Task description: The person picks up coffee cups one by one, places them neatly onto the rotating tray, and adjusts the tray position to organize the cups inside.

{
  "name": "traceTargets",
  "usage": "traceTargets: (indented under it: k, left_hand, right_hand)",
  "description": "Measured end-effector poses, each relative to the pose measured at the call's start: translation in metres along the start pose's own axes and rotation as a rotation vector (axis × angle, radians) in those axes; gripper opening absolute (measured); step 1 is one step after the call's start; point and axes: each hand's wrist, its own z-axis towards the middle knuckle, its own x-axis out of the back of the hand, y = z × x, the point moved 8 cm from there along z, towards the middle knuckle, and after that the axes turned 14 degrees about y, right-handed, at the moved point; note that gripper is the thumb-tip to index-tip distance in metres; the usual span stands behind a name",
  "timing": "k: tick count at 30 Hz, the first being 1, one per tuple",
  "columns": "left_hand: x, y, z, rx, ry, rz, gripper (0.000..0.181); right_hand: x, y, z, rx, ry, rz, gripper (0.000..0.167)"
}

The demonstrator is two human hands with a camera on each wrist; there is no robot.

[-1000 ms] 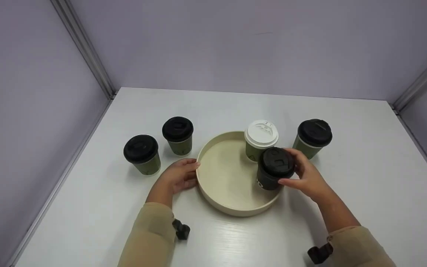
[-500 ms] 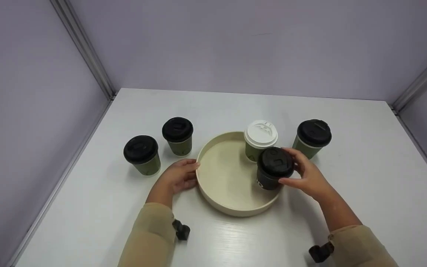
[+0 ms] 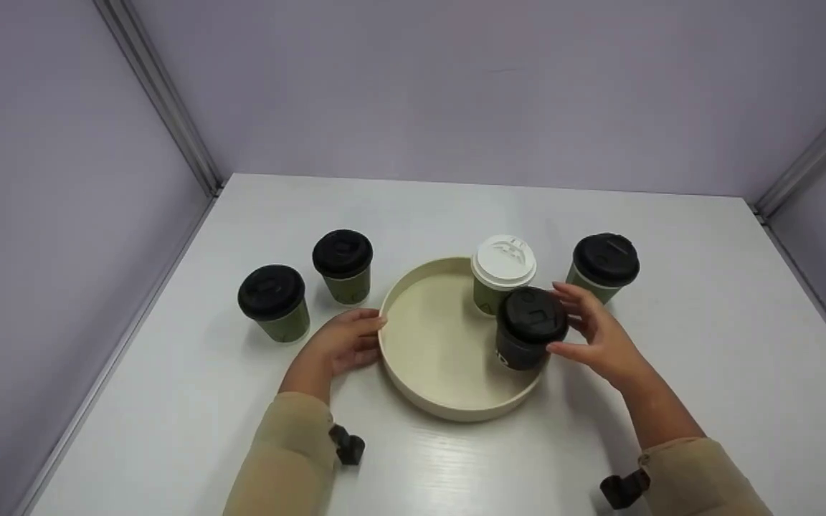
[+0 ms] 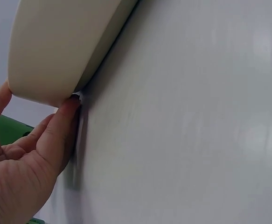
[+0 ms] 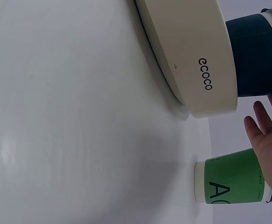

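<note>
Table [image 3: 133, 444]: white, carrying everything I watch over the feed.
Tray [image 3: 427, 337]: round, cream, low-walled, on the table, with two lidded cups inside.
Left hand [image 3: 345, 342]: pinches the tray's left side, thumb at the rim, fingers low on the outer wall. A tug or lift here, I judge, could tilt the tray and topple both cups.
Right hand [image 3: 594, 340]: fingers spread loosely about the dark cup, not clenched; it looks let go to me, though a fingertip may touch.
Dark cup [image 3: 532, 319]: inside the tray, near its right wall. A dragging fingertip could tip it.
White-lidded cup [image 3: 504, 265]: in the tray, just behind; contact between the two I cannot tell.
Black-lidded green cups: near-left cup [image 3: 279, 308], far-left cup [image 3: 343, 265], right-side cup [image 3: 604, 261]; withdrawing knuckles might clip the last.
</note>
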Motion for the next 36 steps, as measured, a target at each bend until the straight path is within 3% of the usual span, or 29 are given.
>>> traceTargets:
  k: [14,23,32,36]
  left_hand:
    - [-0.004,0.011,0.012,-0.044,0.025,-0.001,0.053]
    - [-0.007,0.018,0.022,-0.067,0.078,0.037,0.038]
    - [-0.017,0.022,0.025,-0.103,0.080,0.099,0.038]
    - [-0.021,0.026,0.026,-0.127,0.083,0.127,0.038]
  right_hand:
    - [0.010,-0.006,0.001,0.022,0.036,0.012,0.076]
    - [0.022,-0.010,0.000,0.028,0.082,0.019,0.073]
    - [0.028,-0.013,-0.001,0.067,0.049,0.046,0.069]
    - [0.032,-0.012,-0.001,0.039,0.088,0.061,0.067]
